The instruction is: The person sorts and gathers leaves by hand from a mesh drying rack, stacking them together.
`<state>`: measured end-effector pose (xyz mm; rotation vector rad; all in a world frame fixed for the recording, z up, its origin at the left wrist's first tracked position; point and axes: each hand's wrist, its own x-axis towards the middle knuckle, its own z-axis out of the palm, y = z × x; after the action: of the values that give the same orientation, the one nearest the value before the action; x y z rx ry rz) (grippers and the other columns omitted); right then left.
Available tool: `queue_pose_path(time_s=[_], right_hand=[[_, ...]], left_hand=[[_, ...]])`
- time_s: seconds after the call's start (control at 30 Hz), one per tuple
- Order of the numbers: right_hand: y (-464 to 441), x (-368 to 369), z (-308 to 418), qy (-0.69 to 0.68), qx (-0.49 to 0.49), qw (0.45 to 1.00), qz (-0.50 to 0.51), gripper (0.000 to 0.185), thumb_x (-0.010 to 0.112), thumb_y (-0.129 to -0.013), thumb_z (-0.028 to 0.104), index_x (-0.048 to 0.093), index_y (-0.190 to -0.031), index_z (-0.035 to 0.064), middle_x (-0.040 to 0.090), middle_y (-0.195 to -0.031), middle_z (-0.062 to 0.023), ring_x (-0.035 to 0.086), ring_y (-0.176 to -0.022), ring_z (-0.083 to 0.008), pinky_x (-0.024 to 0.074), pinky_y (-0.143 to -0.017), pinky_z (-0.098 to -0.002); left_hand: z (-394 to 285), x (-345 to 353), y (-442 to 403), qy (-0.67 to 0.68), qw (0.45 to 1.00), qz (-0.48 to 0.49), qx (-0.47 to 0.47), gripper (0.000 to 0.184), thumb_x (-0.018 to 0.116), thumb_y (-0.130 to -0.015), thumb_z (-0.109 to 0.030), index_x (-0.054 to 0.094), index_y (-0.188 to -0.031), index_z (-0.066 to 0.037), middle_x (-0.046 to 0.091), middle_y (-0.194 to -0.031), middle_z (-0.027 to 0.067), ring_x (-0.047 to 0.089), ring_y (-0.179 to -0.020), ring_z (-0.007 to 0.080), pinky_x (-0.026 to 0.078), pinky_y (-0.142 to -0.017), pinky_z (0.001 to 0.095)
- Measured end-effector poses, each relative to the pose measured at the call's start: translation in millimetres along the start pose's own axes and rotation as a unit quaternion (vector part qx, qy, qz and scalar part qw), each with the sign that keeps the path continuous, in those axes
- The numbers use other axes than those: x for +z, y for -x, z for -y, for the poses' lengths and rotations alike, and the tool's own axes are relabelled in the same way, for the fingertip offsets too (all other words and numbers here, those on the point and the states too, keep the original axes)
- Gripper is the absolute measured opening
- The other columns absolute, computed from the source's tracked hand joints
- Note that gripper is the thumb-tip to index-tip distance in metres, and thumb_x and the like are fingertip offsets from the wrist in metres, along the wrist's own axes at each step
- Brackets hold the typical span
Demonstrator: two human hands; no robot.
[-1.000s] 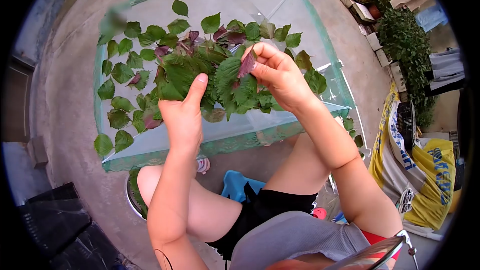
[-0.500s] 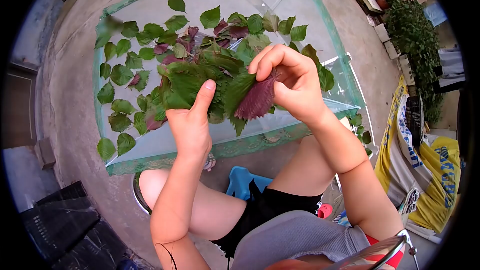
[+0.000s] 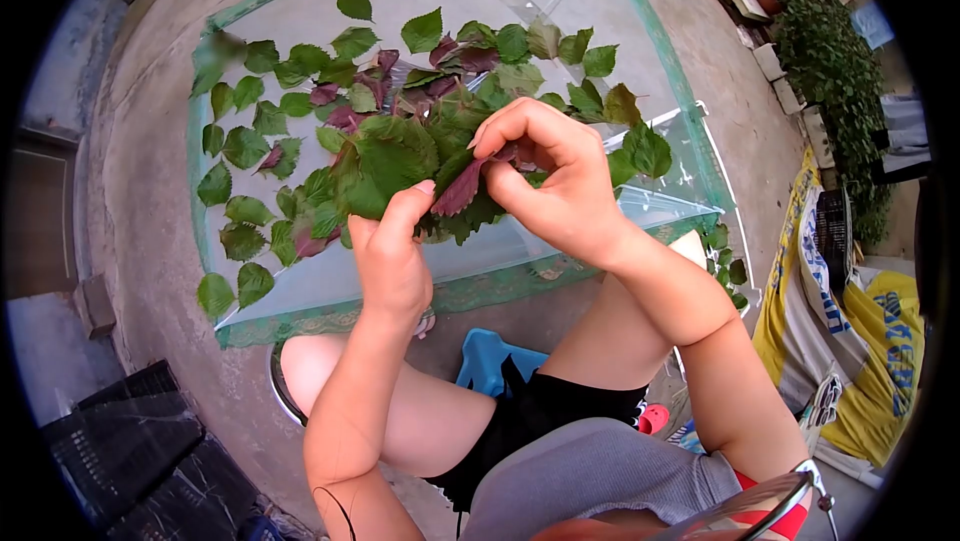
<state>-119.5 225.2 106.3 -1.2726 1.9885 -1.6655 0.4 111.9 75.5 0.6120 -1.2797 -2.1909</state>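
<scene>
My left hand [image 3: 392, 251] grips a thick bunch of green perilla leaves [image 3: 385, 169] from below, its thumb pressed along the near edge. Close on its right, my right hand [image 3: 560, 181] pinches a purple-faced perilla leaf [image 3: 458, 191] between thumb and fingertips. That leaf lies against the right side of the bunch; whether it is separate from it I cannot tell. Both hands are over a pale mesh sheet [image 3: 300, 296] with a green lace border. Loose green leaves [image 3: 244, 148] are spread across its left and far parts, with some purple ones [image 3: 475, 59] among them.
A blue plastic stool [image 3: 490, 361] shows between my knees. More leaves [image 3: 725, 261] lie beside my right knee. Yellow and white sacks [image 3: 880, 341] stand at the right, below a leafy plant [image 3: 830, 91]. Black plastic-wrapped items [image 3: 125, 451] sit at the lower left.
My right hand has moved left and slightly down, bringing the purple leaf nearer my left thumb. The bunch has tilted, and my left hand has turned and sunk a little.
</scene>
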Motion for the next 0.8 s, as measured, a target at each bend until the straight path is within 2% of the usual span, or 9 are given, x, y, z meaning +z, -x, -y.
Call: queue_pose_path(time_s=[0.07, 0.13, 0.33, 0.4, 0.47, 0.67, 0.73, 0.77, 0.8], right_hand=[[-1, 3, -2, 0.003, 0.003, 1.0, -0.005, 0.014, 0.054, -0.076, -0.01, 0.056, -0.087, -0.0023, 0.058, -0.09, -0.0055, 0.056, -0.082, -0.0084, 0.0494, -0.073, -0.022], [-2, 9, -10, -0.021, -0.037, 0.996, -0.078, 0.012, 0.061, -0.071, -0.002, 0.059, -0.082, 0.0017, 0.059, -0.074, -0.0049, 0.05, -0.059, -0.0102, 0.042, -0.054, -0.0237], [-2, 7, -9, -0.024, -0.003, 0.996, -0.084, 0.012, 0.062, -0.071, -0.002, 0.058, -0.081, 0.0016, 0.057, -0.071, -0.0025, 0.045, -0.056, -0.0067, 0.0377, -0.051, -0.0221], [-2, 5, -10, -0.017, -0.004, 0.997, -0.079, 0.012, 0.061, -0.07, -0.002, 0.058, -0.081, 0.0014, 0.057, -0.072, -0.0022, 0.044, -0.056, -0.0063, 0.0366, -0.05, -0.0218], [-2, 4, -10, -0.01, -0.004, 0.997, -0.074, 0.012, 0.061, -0.07, -0.002, 0.058, -0.081, 0.0012, 0.056, -0.073, -0.002, 0.042, -0.056, -0.0059, 0.0355, -0.049, -0.0216], [-4, 2, -3, -0.023, -0.049, 0.997, -0.052, 0.012, 0.059, -0.069, -0.004, 0.056, -0.08, -0.0006, 0.058, -0.089, -0.0065, 0.052, -0.067, -0.0079, 0.039, -0.052, -0.021], [-3, -3, 5, -0.014, -0.011, 1.0, -0.004, 0.015, 0.053, -0.071, -0.011, 0.052, -0.081, 0.0003, 0.055, -0.099, -0.0093, 0.053, -0.085, -0.0095, 0.0464, -0.069, -0.0212], [-3, -1, 2, -0.014, -0.011, 1.0, -0.004, 0.015, 0.053, -0.071, -0.011, 0.052, -0.081, 0.0003, 0.055, -0.099, -0.0093, 0.053, -0.085, -0.0095, 0.0464, -0.069, -0.0212], [-4, 3, -4, -0.026, -0.049, 0.998, -0.044, 0.013, 0.056, -0.069, -0.008, 0.052, -0.079, -0.0003, 0.056, -0.094, -0.0092, 0.053, -0.078, -0.0106, 0.0442, -0.063, -0.0219]], left_hand=[[2, 2, -2, 0.052, 0.998, -0.006, 0.019, 0.031, 0.054, -0.082, -0.011, 0.053, -0.112, -0.003, 0.06, -0.103, 0.0046, 0.057, -0.093, 0.0152, 0.044, -0.08, 0.0301], [2, 3, -1, 0.07, 0.997, -0.007, 0.011, 0.031, 0.054, -0.082, -0.012, 0.053, -0.113, -0.004, 0.06, -0.103, 0.0044, 0.057, -0.094, 0.0152, 0.044, -0.08, 0.03], [2, 0, 1, 0.079, 0.997, 0.017, 0.01, 0.035, 0.056, -0.08, -0.013, 0.053, -0.114, -0.004, 0.06, -0.104, 0.0045, 0.057, -0.093, 0.0147, 0.044, -0.08, 0.0297], [1, 1, 1, 0.085, 0.996, 0.03, 0.014, 0.036, 0.056, -0.079, -0.012, 0.053, -0.114, -0.003, 0.06, -0.105, 0.0045, 0.057, -0.093, 0.0145, 0.044, -0.08, 0.029], [0, 2, 1, 0.087, 0.995, 0.038, 0.007, 0.034, 0.056, -0.078, -0.003, 0.054, -0.112, 0.001, 0.06, -0.107, 0.0075, 0.056, -0.098, 0.0166, 0.042, -0.089, 0.0309], [2, 8, -5, 0.067, 0.997, 0.016, 0.039, 0.032, 0.058, -0.087, -0.006, 0.051, -0.118, -0.002, 0.059, -0.112, 0.0067, 0.057, -0.101, 0.0157, 0.045, -0.086, 0.0311], [4, 6, -6, 0.055, 0.997, 0.01, 0.044, 0.031, 0.058, -0.087, -0.006, 0.051, -0.118, -0.002, 0.059, -0.112, 0.0066, 0.056, -0.101, 0.0158, 0.045, -0.087, 0.0312], [5, 6, -6, 0.044, 0.998, 0.003, 0.049, 0.031, 0.057, -0.088, -0.005, 0.051, -0.118, -0.002, 0.058, -0.112, 0.0066, 0.056, -0.102, 0.0158, 0.045, -0.088, 0.0314], [6, 6, -7, 0.044, 0.998, 0.003, 0.049, 0.031, 0.057, -0.088, -0.005, 0.051, -0.118, -0.002, 0.058, -0.112, 0.0066, 0.056, -0.102, 0.0158, 0.045, -0.088, 0.0314]])
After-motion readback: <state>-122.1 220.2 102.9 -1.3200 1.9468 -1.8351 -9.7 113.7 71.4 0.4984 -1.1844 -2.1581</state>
